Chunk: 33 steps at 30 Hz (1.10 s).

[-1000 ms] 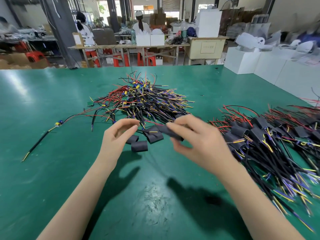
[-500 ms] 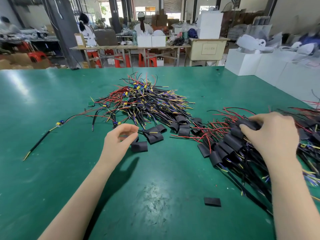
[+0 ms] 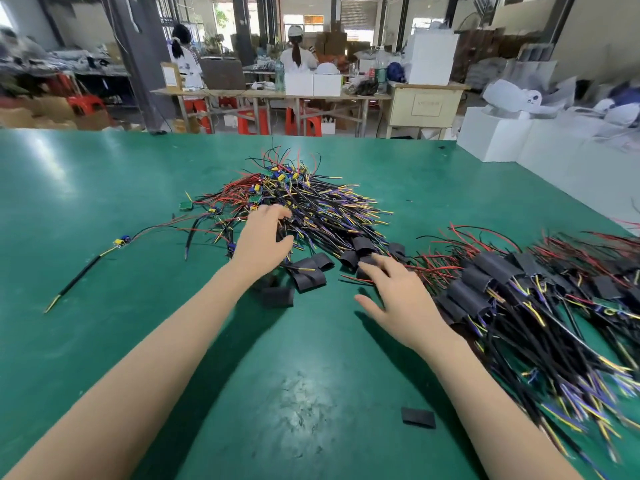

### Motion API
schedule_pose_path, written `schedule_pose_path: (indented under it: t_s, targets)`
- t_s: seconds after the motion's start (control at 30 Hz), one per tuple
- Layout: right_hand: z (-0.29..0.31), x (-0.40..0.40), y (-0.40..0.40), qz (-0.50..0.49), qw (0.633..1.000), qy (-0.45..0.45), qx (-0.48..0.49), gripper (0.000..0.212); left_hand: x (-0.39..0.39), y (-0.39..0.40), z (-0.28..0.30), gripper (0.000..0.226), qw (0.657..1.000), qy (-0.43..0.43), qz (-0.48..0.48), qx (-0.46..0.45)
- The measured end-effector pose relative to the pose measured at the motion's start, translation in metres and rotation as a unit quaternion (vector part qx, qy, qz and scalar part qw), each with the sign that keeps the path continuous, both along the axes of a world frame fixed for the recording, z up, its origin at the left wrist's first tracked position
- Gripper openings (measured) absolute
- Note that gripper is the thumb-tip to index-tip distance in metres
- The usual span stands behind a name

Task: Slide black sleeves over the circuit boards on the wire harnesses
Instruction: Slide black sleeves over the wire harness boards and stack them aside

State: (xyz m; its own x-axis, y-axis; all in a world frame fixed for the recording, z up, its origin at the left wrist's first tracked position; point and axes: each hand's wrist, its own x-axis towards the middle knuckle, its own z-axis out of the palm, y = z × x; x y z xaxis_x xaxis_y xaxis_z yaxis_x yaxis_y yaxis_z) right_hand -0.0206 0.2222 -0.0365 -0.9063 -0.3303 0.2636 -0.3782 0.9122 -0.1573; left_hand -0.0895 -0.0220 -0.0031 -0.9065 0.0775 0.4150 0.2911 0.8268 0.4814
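Green table (image 3: 104, 341): left hand (image 3: 261, 242) grasping harness pile (image 3: 322, 209), right hand (image 3: 401, 299) spread

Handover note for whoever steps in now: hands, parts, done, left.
Left hand: reaching into the unsleeved harness pile, fingers curled among the wires; whether it grips one cannot be told.
Right hand: open, empty, fingertips at the loose black sleeves.
Sleeved harnesses piled at right.
One stray sleeve lies near the front edge; a single harness lies apart at left.
Done: the right pile. Left: the whole centre pile, plus the single harness.
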Motion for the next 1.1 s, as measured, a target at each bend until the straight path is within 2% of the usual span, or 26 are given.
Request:
schedule_pose_path:
  t_s: [0.13, 0.23, 0.3, 0.37, 0.5, 0.6, 0.77, 0.93, 1.1]
  targets:
    - [-0.009, -0.009, -0.003, -0.011, 0.998, -0.018, 0.059, 0.055, -0.047, 0.007, 0.013, 0.061, 0.985, 0.008, 0.022, -0.172]
    - [-0.008, -0.011, -0.001, -0.013, 0.998, 0.004, 0.054, 0.039, -0.076, 0.006, 0.023, 0.082, 0.946, 0.006, 0.046, -0.321]
    - [-0.007, -0.012, -0.001, -0.009, 0.998, 0.012, 0.058, 0.029, -0.091, 0.001, 0.028, 0.09, 0.908, -0.009, 0.073, -0.412]
    - [-0.006, -0.012, -0.002, -0.011, 0.998, 0.009, 0.065, 0.024, -0.103, -0.005, 0.032, 0.088, 0.875, -0.025, 0.101, -0.474]
    - [-0.006, -0.011, -0.004, -0.012, 0.997, 0.002, 0.073, 0.024, -0.118, -0.003, 0.039, 0.089, 0.834, -0.04, 0.112, -0.539]
    - [-0.008, -0.012, -0.003, -0.013, 0.997, -0.002, 0.072, 0.024, -0.125, 0.002, 0.038, 0.085, 0.818, -0.05, 0.08, -0.567]
    - [-0.008, -0.014, 0.0, -0.029, 0.999, 0.01, 0.039, 0.02, -0.131, 0.003, 0.036, 0.072, 0.844, -0.063, 0.064, -0.529]
    - [-0.008, -0.013, -0.001, -0.02, 0.999, -0.001, 0.041, 0.021, -0.129, -0.001, 0.03, 0.072, 0.869, -0.098, 0.041, -0.484]
    - [-0.006, -0.01, -0.001, -0.012, 0.999, 0.0, 0.03, 0.021, -0.122, -0.01, 0.028, 0.064, 0.874, -0.116, 0.023, -0.471]
